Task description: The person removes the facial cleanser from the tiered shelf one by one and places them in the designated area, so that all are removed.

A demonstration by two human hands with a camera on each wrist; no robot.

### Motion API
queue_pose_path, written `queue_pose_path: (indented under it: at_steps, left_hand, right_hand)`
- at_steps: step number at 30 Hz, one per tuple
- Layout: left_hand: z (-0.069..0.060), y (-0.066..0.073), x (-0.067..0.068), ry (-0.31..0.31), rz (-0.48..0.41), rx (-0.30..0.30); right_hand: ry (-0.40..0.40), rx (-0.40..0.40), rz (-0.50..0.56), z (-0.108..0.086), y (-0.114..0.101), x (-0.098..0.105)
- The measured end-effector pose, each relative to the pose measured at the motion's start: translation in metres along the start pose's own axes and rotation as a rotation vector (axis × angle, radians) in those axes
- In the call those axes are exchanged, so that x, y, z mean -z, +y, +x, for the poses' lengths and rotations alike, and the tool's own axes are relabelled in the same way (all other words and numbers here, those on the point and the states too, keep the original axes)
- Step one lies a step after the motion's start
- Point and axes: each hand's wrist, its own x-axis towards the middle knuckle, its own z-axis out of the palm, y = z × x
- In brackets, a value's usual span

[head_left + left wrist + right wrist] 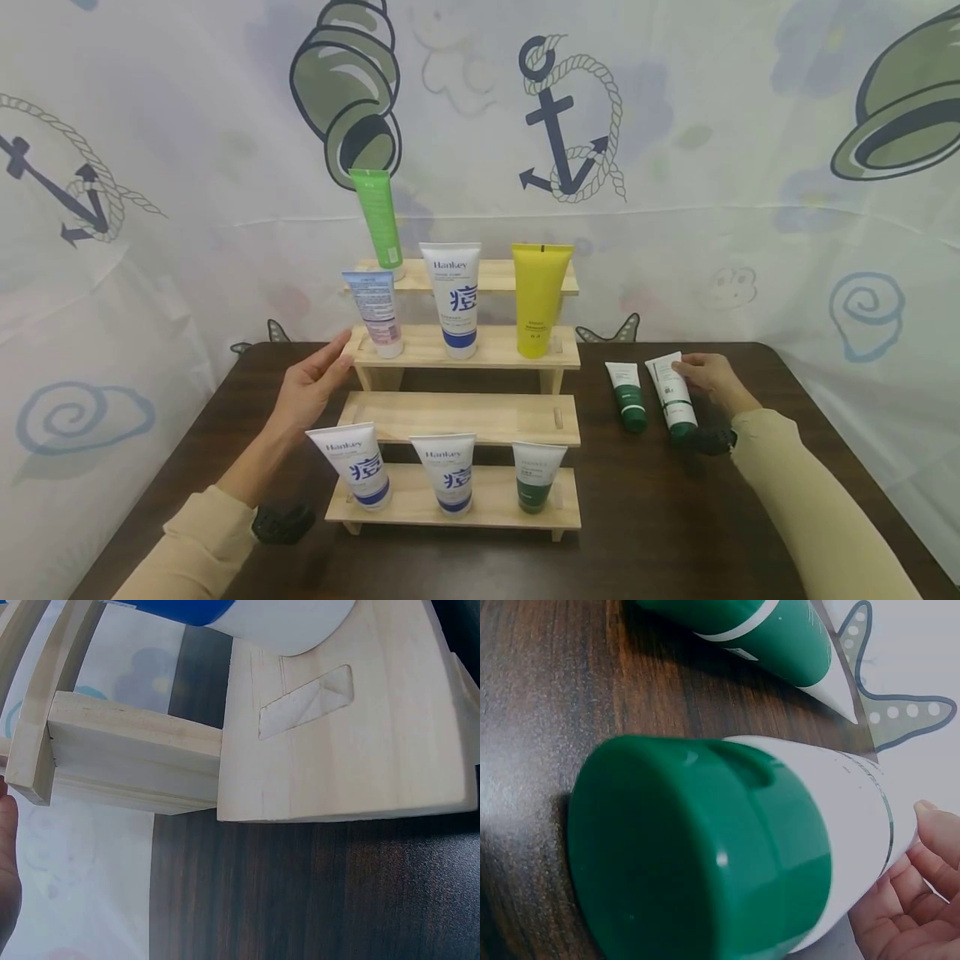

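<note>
My left hand (311,385) holds the left end of the wooden display stand (457,410) at its second shelf from the top; the left wrist view shows only a strip of that hand (7,874) by a shelf end. On the right, my right hand (712,379) pinches the flat end of a white tube with a green cap (674,396). In the right wrist view the cap (705,851) is large and near, with the fingertips (928,814) at the tube's far end. A smaller white-and-green tube (627,396) lies just left of it on the table.
Upright tubes stand on the shelves: green (378,218), pink-and-blue (377,310), white Hankey (453,296) and yellow (541,296). The bottom shelf bears two more Hankey tubes (446,471) and a white-and-green one (536,475). A patterned cloth (465,125) hangs behind the dark table (660,517).
</note>
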Motion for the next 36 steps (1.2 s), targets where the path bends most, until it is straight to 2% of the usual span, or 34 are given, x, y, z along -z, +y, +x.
queue_pose_path:
  at_steps: [13, 21, 32, 36]
  left_hand:
    - [0.0007, 0.0001, 0.0006, -0.009, 0.013, 0.007]
    - [0.0014, 0.0000, 0.0003, -0.002, 0.028, 0.016]
    - [0.0010, 0.0009, 0.0004, -0.007, 0.014, 0.009]
    - [0.0006, 0.0006, 0.0002, -0.007, 0.029, 0.016]
  right_hand:
    - [-0.004, -0.033, 0.047, -0.0024, -0.0010, -0.0002]
    - [-0.005, -0.022, 0.022, -0.0049, 0.0011, 0.0020]
    - [0.036, -0.066, 0.024, 0.0007, 0.0051, 0.0007]
    - [0.038, -0.059, 0.008, -0.0019, 0.0061, 0.0012]
